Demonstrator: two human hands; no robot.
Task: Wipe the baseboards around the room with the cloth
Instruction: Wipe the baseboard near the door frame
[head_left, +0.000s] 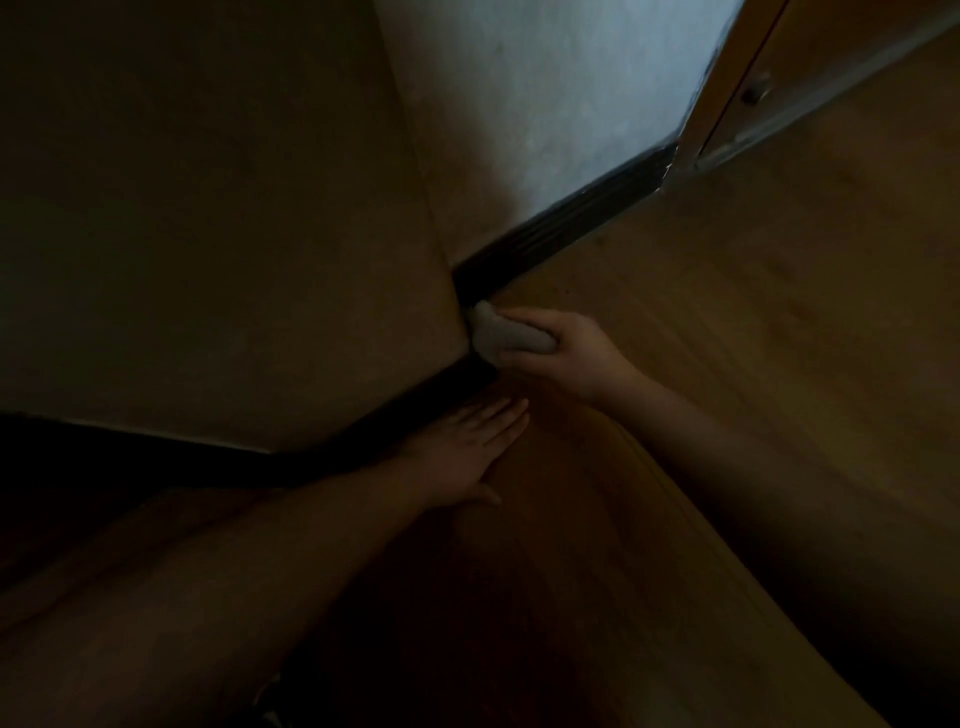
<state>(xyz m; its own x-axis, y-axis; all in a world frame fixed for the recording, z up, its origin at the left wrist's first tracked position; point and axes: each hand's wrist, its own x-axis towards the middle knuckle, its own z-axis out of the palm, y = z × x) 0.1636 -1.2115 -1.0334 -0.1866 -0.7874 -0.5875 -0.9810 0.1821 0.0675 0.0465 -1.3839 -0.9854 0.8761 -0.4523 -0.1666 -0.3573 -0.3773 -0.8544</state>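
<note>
A dark baseboard (561, 218) runs along the foot of the walls and turns round an outer wall corner in the middle of the dim head view. My right hand (566, 353) grips a bunched grey cloth (498, 335) and holds it against the baseboard right at that corner. My left hand (467, 447) lies flat on the wooden floor, fingers straight, just below the corner and beside the darker stretch of baseboard (363, 431) that runs off to the left.
Wooden floor (753, 338) spreads to the right and toward me. A wooden door frame (727, 93) with a threshold strip stands at the top right, where the baseboard ends. The left wall and lower left are in deep shadow.
</note>
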